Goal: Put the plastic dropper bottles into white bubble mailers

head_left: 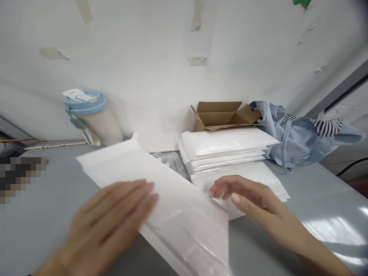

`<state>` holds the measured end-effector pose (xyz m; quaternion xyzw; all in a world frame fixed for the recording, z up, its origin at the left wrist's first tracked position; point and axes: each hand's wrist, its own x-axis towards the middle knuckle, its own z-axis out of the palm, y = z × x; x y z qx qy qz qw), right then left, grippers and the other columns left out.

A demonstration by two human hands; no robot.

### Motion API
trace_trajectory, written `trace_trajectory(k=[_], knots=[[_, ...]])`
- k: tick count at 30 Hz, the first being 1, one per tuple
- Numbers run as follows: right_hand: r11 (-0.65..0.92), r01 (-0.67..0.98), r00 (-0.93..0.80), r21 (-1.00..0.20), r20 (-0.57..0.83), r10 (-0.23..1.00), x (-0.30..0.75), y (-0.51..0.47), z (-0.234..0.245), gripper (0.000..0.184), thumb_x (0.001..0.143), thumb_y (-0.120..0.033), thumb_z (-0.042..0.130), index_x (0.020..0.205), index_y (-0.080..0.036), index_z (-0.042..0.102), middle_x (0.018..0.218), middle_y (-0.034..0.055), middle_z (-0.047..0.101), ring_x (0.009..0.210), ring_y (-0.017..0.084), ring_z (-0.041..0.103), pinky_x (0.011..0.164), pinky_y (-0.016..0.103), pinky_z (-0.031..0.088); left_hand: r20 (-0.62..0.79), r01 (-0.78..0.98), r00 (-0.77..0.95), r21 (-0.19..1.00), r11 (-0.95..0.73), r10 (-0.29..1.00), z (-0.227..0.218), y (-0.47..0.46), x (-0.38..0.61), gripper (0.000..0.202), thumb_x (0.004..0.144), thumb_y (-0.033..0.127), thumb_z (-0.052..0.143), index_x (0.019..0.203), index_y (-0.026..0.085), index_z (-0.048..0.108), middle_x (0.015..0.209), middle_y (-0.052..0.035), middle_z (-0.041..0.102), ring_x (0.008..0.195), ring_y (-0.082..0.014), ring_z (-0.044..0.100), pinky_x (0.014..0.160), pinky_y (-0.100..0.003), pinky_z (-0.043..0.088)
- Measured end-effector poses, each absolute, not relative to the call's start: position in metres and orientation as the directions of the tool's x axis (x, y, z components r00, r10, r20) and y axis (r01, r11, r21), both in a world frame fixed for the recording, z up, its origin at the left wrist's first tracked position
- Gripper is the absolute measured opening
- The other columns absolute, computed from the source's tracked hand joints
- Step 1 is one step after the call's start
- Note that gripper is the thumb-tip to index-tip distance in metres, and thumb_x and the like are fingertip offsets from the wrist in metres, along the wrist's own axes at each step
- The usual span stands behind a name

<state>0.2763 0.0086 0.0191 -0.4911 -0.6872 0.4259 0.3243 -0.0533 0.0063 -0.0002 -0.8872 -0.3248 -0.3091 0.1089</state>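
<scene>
A white padded bubble mailer [172, 199] lies slantwise in front of me, its top end toward the left back. Over its left edge is my left hand [112, 222], blurred, with fingers stretched out flat against or just above the surface; its thumb is hard to make out. Near the mailer's right edge, my right hand [250, 199] is open, thumb apart from the curved fingers, with nothing visible between them. Just behind that hand lies another mailer [258, 174], in front of a stack of white bubble mailers [224, 143].
An open cardboard box [218, 117] stands behind the stack, against the wall. To its right is a bundled light-blue cloth [290, 142] with striped trim. Small clear plastic pieces [174, 161] lie left of the stack. A blue-lidded tumbler [99, 119] stands at the left back of the grey table [287, 245].
</scene>
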Motion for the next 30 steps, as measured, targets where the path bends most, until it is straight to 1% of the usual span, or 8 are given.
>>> trace_trajectory(k=[4,7,11,13,15,21,27,30], knots=[[-0.239,0.216,-0.519,-0.947,-0.318,0.793,0.268,0.01,0.014,0.048,0.082,-0.038,0.07,0.125,-0.022,0.058,0.107,0.0058,0.07,0.095,0.02,0.066,0.081,0.032,0.052,0.496,0.432,0.815,-0.174,-0.885,0.3,-0.009,-0.009,-0.02,0.036,0.099,0.012,0.037,0.122,0.017,0.064,0.127,-0.0046,0.068,0.127,-0.0197,0.053,0.117,-0.035,0.03],[-0.275,0.245,-0.527,-0.93,-0.366,0.767,0.264,0.013,0.01,0.046,0.084,-0.034,0.067,0.126,-0.019,0.059,0.099,0.0048,0.071,0.086,0.019,0.067,0.073,0.03,0.052,0.505,0.454,0.776,-0.032,-0.89,0.378,-0.016,-0.003,-0.017,0.032,0.101,0.035,0.044,0.12,0.018,0.063,0.125,-0.0052,0.069,0.126,-0.02,0.054,0.116,-0.035,0.032],[-0.151,0.335,-0.524,-0.93,-0.316,0.791,0.266,0.015,0.01,0.033,0.09,-0.033,0.058,0.121,-0.023,0.064,0.101,0.0034,0.072,0.093,0.02,0.067,0.078,0.031,0.052,0.427,0.777,0.336,0.379,-0.503,0.84,-0.013,0.019,-0.032,0.039,0.095,0.045,0.051,0.128,0.026,0.059,0.143,-0.0074,0.054,0.13,-0.032,0.05,0.104,-0.05,0.046],[-0.049,0.39,-0.527,-0.92,-0.266,0.807,0.268,0.014,0.009,0.029,0.093,-0.034,0.055,0.119,-0.026,0.065,0.108,0.0032,0.072,0.098,0.021,0.067,0.083,0.033,0.053,0.112,0.732,0.087,0.667,-0.14,0.99,-0.005,0.029,-0.04,0.049,0.089,0.052,0.056,0.132,0.03,0.055,0.139,-0.0067,0.058,0.118,-0.0329,0.061,0.093,-0.047,0.054],[0.115,0.48,-0.49,-0.87,-0.157,0.857,0.268,0.012,0.004,0.028,0.094,-0.033,0.052,0.119,-0.027,0.064,0.111,0.0037,0.071,0.1,0.022,0.067,0.085,0.035,0.054,-0.285,0.49,0.146,0.852,0.181,0.947,0.005,0.035,-0.045,0.05,0.087,0.053,0.057,0.131,0.029,0.058,0.122,-0.0061,0.07,0.1,-0.0296,0.07,0.084,-0.041,0.058],[0.575,0.612,-0.504,-0.543,0.293,0.813,0.256,-0.008,-0.011,0.032,0.1,-0.023,0.041,0.13,-0.018,0.05,0.12,0.0128,0.062,0.105,0.019,0.066,0.082,0.029,0.058,-0.532,0.214,0.467,0.843,0.493,0.707,0.013,0.03,-0.032,0.026,0.086,0.034,0.064,0.109,0.024,0.073,0.095,-0.0025,0.078,0.09,-0.0254,0.073,0.076,-0.031,0.056],[0.82,0.566,-0.783,-0.091,0.253,0.568,0.245,-0.024,-0.029,0.08,0.094,-0.057,0.046,0.15,-0.004,0.025,0.146,0.0293,0.041,0.137,0.038,0.039,0.098,0.047,0.051,-0.486,0.076,0.497,0.85,0.522,0.719,-0.003,0.021,-0.01,0.03,0.08,0.029,0.071,0.108,0.018,0.07,0.09,-0.004,0.077,0.082,-0.0225,0.072,0.07,-0.028,0.053],[0.818,0.574,-0.785,-0.014,0.275,0.555,0.242,-0.027,-0.041,0.083,0.094,-0.059,0.044,0.153,-0.006,0.019,0.149,0.0324,0.033,0.141,0.042,0.028,0.098,0.055,0.048,-0.491,0.042,0.538,0.828,0.56,0.685,0.0,0.02,-0.006,0.035,0.073,0.024,0.076,0.107,0.018,0.069,0.093,-0.0031,0.076,0.089,-0.0236,0.07,0.077,-0.029,0.053]])
